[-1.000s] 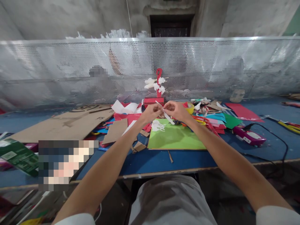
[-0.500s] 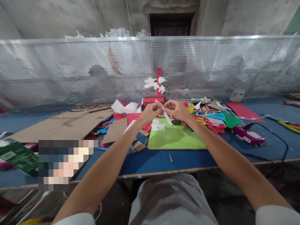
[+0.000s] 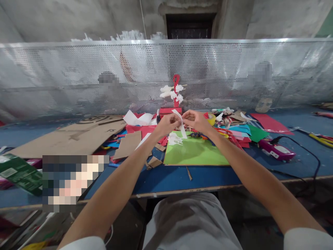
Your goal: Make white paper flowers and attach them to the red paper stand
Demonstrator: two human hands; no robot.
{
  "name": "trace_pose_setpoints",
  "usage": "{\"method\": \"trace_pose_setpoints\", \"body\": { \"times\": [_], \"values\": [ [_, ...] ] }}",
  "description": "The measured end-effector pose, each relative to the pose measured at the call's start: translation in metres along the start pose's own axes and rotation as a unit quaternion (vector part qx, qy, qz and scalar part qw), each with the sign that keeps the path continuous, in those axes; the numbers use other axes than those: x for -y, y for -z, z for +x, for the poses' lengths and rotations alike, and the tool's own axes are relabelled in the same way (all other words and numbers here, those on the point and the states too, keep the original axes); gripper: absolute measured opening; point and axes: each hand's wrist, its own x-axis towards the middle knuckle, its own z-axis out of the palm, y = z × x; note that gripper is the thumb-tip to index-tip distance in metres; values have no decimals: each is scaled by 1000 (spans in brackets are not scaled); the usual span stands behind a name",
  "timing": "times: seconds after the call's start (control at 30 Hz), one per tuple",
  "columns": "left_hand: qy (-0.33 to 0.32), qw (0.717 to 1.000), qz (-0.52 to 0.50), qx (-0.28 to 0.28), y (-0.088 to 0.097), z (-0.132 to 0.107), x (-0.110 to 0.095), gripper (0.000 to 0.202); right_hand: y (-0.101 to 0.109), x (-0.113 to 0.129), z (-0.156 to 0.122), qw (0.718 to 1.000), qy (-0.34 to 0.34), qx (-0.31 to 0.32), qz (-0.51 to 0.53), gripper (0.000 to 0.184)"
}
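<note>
Both hands are meeting at the centre of the frame, just above the far edge of the green sheet (image 3: 197, 154). The left hand (image 3: 168, 124) and the right hand (image 3: 196, 120) are each pinching the white paper strip (image 3: 183, 132) with narrow, closed fingers, and its free end is hanging down between them, clear of the surface (image 3: 182, 178).

Judging by what is lying about, the work looks to be partly along. White paper blossoms are already sitting on the red stand (image 3: 176, 100) behind the hands. A small heap of cut white pieces (image 3: 173, 139) is resting on the green sheet below the left hand. The strip itself is not yet shaped.

Room for moving is tightest to the right of centre, where coloured paper scraps (image 3: 244, 133) and a yellow tape roll (image 3: 211, 120) are crowding close to the right hand. Farther right, a pink glue gun (image 3: 275, 152) is trailing its black cable (image 3: 313, 160) over the near edge. The perforated metal screen (image 3: 78, 76) is closing off the back, while the lower centre, in front of the green sheet, is offering bare blue surface.
</note>
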Motion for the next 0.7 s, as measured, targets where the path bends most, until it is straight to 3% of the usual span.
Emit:
{"method": "trace_pose_setpoints", "body": {
  "times": [0.7],
  "values": [
    [-10,1000,27,7,0,0,2,6,0,6,-1,1000,0,3,-9,18]
  ]
}}
